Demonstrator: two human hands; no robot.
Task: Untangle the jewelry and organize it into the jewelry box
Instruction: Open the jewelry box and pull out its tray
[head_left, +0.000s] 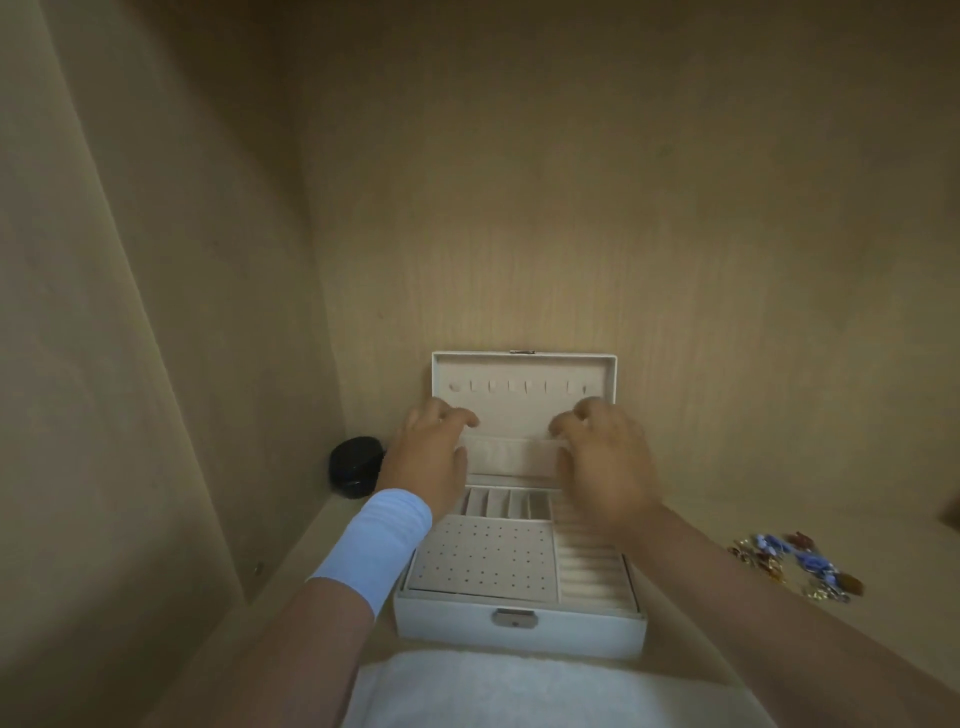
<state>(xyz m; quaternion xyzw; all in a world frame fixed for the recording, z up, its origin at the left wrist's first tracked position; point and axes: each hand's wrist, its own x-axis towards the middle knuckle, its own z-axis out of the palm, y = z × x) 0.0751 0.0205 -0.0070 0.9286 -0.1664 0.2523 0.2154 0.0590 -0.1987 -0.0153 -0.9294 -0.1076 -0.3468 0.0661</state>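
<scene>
A white jewelry box (519, 631) stands open on the shelf, its lid (522, 374) leaning back against the rear wall. The beige tray has a dotted earring panel, ring rolls and small compartments. My left hand (431, 457) and my right hand (605, 462) are both at the fabric pocket (511, 457) inside the lid, one at each end. Their fingers are curled, with fingertips above the pocket's top edge and thumbs just below it. Blur hides whether they pinch the fabric. A tangled heap of jewelry (802, 566) with blue, red and gold pieces lies on the shelf to the right.
A round black container (356, 466) sits in the back left corner beside the box. A white cloth (493, 691) lies in front of the box. Cabinet walls close in on the left and behind.
</scene>
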